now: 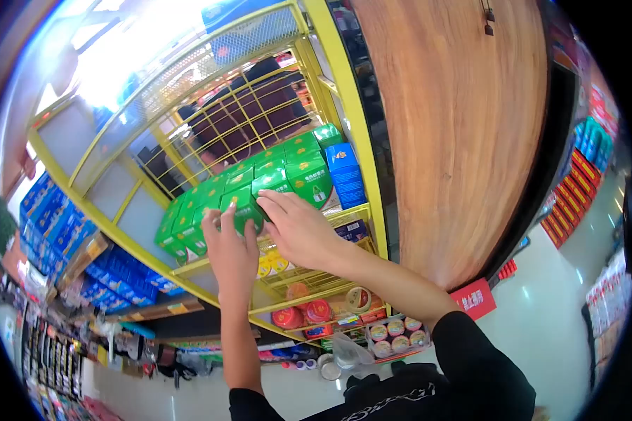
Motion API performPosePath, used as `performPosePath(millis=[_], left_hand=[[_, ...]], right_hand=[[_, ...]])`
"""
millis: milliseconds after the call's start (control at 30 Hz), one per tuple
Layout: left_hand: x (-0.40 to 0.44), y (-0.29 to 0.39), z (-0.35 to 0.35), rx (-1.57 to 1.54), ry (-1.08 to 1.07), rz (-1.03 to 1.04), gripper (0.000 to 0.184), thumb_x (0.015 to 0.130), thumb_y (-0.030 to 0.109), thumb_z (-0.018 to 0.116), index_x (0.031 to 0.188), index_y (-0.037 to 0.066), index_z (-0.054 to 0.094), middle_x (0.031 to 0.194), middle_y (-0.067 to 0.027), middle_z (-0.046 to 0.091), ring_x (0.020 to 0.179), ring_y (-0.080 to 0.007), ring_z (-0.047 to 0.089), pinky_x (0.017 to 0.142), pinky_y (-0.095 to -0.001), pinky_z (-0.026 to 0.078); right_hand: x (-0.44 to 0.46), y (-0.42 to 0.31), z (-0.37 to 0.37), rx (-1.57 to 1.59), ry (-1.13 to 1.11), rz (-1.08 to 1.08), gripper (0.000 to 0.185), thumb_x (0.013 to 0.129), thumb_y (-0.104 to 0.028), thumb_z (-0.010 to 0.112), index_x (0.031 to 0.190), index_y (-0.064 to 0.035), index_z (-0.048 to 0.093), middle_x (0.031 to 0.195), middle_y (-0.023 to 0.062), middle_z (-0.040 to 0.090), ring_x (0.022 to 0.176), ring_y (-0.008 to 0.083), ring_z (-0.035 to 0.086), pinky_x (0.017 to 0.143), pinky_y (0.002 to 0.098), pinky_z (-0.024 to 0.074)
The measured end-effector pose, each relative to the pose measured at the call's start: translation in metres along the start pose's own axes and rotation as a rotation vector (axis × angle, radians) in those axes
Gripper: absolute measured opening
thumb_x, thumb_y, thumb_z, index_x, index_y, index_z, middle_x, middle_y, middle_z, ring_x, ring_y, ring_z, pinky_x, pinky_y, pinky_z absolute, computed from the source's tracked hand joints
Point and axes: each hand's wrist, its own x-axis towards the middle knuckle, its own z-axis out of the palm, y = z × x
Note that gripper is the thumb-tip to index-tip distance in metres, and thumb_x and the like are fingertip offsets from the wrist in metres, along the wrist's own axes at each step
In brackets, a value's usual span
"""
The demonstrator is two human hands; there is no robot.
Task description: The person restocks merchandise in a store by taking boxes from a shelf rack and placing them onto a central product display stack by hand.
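Note:
Green boxes [307, 174] stand in rows on the upper shelf of a yellow wire rack [361, 119]. My left hand [230, 242] touches the front of one green box near the row's middle, its fingers spread. My right hand [293, 223] is just to the right, fingertips on the edge of the same box or its neighbour. The box lies between the two hands, partly hidden by the fingers. Blue boxes [344, 174] are stacked at the right end of the green row.
A wooden tabletop [456, 140] is right of the rack. Lower shelves hold yellow packs [272, 264], red round containers [318, 311] and a tray of small tubs [399, 337]. Blue packages [56, 217] fill the left side. Behind the mesh, a person in dark clothing [249, 116] is visible.

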Motion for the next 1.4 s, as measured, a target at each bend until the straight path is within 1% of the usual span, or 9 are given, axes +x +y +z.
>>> performPosePath(millis=[200, 433, 533, 667, 867, 1000, 1133, 1267, 1400], left_hand=[[-0.014, -0.021, 0.005, -0.158, 0.107, 0.117, 0.037, 0.092, 0.013, 0.068, 0.124, -0.001, 0.056, 0.137, -0.0283, 0.046, 0.122, -0.0462, 0.052, 0.097, -0.0495, 0.048], [-0.020, -0.031, 0.017, -0.500, 0.286, 0.175, 0.044, 0.096, 0.011, 0.066, 0.134, -0.001, 0.047, 0.145, -0.0228, 0.041, 0.132, -0.0373, 0.047, 0.104, -0.0448, 0.047], [-0.022, -0.015, 0.010, -0.667, 0.545, 0.301, 0.065, 0.092, 0.005, 0.071, 0.144, -0.001, 0.033, 0.147, -0.0223, 0.037, 0.133, -0.0372, 0.046, 0.108, -0.0497, 0.045], [-0.039, 0.035, -0.013, -1.104, 0.536, 0.348, 0.066, 0.093, 0.008, 0.068, 0.147, -0.003, 0.032, 0.150, -0.0232, 0.032, 0.132, -0.0384, 0.045, 0.109, -0.0482, 0.045], [-0.103, 0.127, -0.017, -1.426, 0.346, 0.491, 0.073, 0.090, 0.020, 0.060, 0.152, -0.004, 0.029, 0.145, -0.0246, 0.039, 0.131, -0.0364, 0.045, 0.110, -0.0474, 0.039], [-0.151, 0.209, -0.031, -1.301, 0.062, 0.694, 0.076, 0.080, 0.024, 0.068, 0.147, 0.001, 0.041, 0.148, -0.0203, 0.043, 0.132, -0.0339, 0.042, 0.109, -0.0463, 0.037], [-0.228, 0.333, -0.050, -1.682, -0.409, 0.569, 0.067, 0.081, 0.020, 0.068, 0.141, -0.002, 0.048, 0.148, -0.0208, 0.041, 0.135, -0.0368, 0.034, 0.113, -0.0485, 0.026], [-0.293, 0.430, -0.043, -1.907, -0.696, 0.590, 0.062, 0.086, 0.013, 0.066, 0.142, -0.004, 0.045, 0.145, -0.0216, 0.040, 0.131, -0.0386, 0.034, 0.112, -0.0476, 0.025], [-0.339, 0.511, -0.054, -2.158, -0.802, 0.521, 0.057, 0.088, 0.004, 0.065, 0.140, -0.002, 0.042, 0.145, -0.0212, 0.036, 0.129, -0.0330, 0.041, 0.106, -0.0446, 0.038]], right_hand=[[-0.004, -0.022, 0.015, -0.095, 0.067, 0.099, 0.046, 0.085, -0.012, 0.068, 0.126, 0.0037, 0.056, 0.131, 0.0209, 0.059, 0.117, 0.0384, 0.058, 0.100, 0.0466, 0.0476], [-0.008, -0.048, 0.033, 0.027, 0.255, 0.282, 0.034, 0.086, -0.011, 0.068, 0.118, -0.0009, 0.064, 0.114, 0.0182, 0.068, 0.112, 0.0347, 0.063, 0.098, 0.0450, 0.0495], [-0.017, -0.079, 0.013, 0.021, 0.395, 0.089, 0.040, 0.085, -0.005, 0.069, 0.124, -0.0024, 0.063, 0.127, 0.0160, 0.063, 0.114, 0.0334, 0.062, 0.098, 0.0440, 0.0493], [-0.050, -0.113, -0.029, -0.087, 0.454, -0.103, 0.045, 0.085, 0.001, 0.069, 0.130, -0.0001, 0.061, 0.136, 0.0166, 0.058, 0.119, 0.0343, 0.057, 0.100, 0.0439, 0.0476], [-0.135, -0.164, -0.127, -0.326, 0.525, -0.121, 0.049, 0.084, 0.006, 0.070, 0.132, 0.0012, 0.061, 0.133, 0.0185, 0.061, 0.114, 0.0389, 0.059, 0.095, 0.0453, 0.0510], [-0.210, -0.210, -0.217, -0.499, 0.547, -0.049, 0.056, 0.080, 0.008, 0.074, 0.133, 0.0019, 0.057, 0.134, 0.0217, 0.062, 0.117, 0.0447, 0.058, 0.096, 0.0517, 0.0521], [-0.293, -0.257, -0.300, -0.695, 0.628, 0.083, 0.056, 0.083, 0.007, 0.068, 0.137, 0.0008, 0.056, 0.138, 0.0187, 0.060, 0.121, 0.0424, 0.057, 0.100, 0.0474, 0.0486], [-0.371, -0.291, -0.358, -0.829, 0.732, 0.308, 0.058, 0.083, 0.007, 0.071, 0.138, 0.0003, 0.056, 0.138, 0.0197, 0.060, 0.122, 0.0416, 0.058, 0.101, 0.0466, 0.0485], [-0.426, -0.320, -0.408, -0.933, 0.827, 0.474, 0.056, 0.082, 0.004, 0.075, 0.136, 0.0005, 0.057, 0.138, 0.0225, 0.059, 0.121, 0.0395, 0.059, 0.098, 0.0432, 0.0508]])
